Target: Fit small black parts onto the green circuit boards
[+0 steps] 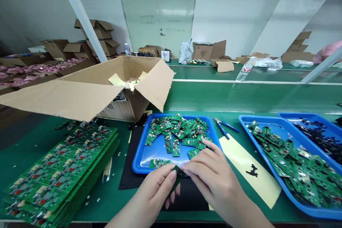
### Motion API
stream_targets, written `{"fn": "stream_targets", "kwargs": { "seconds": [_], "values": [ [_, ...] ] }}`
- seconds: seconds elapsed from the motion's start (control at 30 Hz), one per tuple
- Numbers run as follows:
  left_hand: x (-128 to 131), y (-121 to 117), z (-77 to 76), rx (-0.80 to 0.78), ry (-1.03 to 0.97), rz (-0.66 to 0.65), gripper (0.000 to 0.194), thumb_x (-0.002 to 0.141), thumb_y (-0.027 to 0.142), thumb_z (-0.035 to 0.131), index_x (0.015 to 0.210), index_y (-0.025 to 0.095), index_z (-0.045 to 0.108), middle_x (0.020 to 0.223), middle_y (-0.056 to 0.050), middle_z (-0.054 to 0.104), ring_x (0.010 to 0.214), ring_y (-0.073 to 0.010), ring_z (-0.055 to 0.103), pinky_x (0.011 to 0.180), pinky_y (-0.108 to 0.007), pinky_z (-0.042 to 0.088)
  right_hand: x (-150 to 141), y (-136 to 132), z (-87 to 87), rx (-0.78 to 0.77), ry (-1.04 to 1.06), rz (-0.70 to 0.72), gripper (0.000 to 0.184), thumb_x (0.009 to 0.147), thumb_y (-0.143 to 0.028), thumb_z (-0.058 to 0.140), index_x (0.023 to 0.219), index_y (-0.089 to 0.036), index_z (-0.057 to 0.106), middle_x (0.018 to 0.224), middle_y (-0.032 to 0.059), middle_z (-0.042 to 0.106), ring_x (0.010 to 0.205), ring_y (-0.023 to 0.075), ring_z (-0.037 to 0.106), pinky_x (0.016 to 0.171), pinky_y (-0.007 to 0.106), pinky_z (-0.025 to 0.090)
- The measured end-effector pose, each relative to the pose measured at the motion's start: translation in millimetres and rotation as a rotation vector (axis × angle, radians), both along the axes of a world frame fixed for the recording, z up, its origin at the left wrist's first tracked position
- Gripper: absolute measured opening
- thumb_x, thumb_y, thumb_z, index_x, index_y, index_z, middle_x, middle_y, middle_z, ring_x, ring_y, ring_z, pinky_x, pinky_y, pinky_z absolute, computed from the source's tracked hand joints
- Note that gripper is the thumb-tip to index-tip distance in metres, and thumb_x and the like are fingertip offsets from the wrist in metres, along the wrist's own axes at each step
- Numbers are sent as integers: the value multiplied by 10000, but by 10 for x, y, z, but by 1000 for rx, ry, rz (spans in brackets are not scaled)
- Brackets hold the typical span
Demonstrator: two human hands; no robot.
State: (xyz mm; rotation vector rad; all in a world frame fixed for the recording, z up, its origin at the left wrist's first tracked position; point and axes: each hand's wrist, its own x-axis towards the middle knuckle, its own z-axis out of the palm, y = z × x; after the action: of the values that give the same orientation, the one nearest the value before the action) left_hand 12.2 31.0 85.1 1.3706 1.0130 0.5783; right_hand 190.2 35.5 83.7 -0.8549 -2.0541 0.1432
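Green matting covers a long factory workbench (240, 96), seen from above the worker's own hands. At the near edge, the left hand (152, 192) and right hand (211, 178) meet, both pinching one small circuit board (178, 175). It is dark green, narrow and tilted, mostly hidden by the fingertips (its parts are too small to make out). It sits between the two thumbs, just over a black mat (133, 164) and the near rim of a blue tray (139, 165) holding a loose heap of similar green boards. Left of the hands lies a tall stack of uncut board panels (61, 171). Behind that stands an open cardboard box (107, 85). To the right are blue-handled cutters (224, 126), a yellow paper strip (251, 171) and two more blue trays (294, 171).
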Motion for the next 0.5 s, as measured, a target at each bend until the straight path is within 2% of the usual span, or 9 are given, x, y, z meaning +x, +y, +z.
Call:
{"fn": "stream_targets", "kwargs": {
  "seconds": [0.17,0.3,0.4,0.5],
  "values": [
    [-35,51,141,-15,121,-169,371,920,436,324,718,159,463,632,36,440,547,-70,405,513,-166,362,38,35,-12,24,-69,45,216,909,-39,422,805,-133,586,729,-6,578,705,126,493,1023,496,249],
    [-36,72,169,-69,134,-218,326,912,425,334,756,168,458,657,37,459,553,-75,420,510,-166,368,31,37,-70,45,-74,44,257,944,-92,390,812,-144,604,747,-11,586,741,122,502,1066,507,202],
    [-26,65,135,23,234,-178,337,922,415,301,766,173,476,674,27,480,587,-93,439,562,-196,389,24,40,-87,98,-104,10,234,938,-75,395,924,-135,622,958,59,606,873,146,545,1065,545,204],
    [-16,50,87,186,330,-157,341,929,396,300,774,183,515,742,9,523,693,-119,492,674,-228,417,62,39,-63,123,-116,-22,299,889,-28,453,1154,-125,550,1240,174,464,1121,233,485,1034,605,244]
  ]
}}
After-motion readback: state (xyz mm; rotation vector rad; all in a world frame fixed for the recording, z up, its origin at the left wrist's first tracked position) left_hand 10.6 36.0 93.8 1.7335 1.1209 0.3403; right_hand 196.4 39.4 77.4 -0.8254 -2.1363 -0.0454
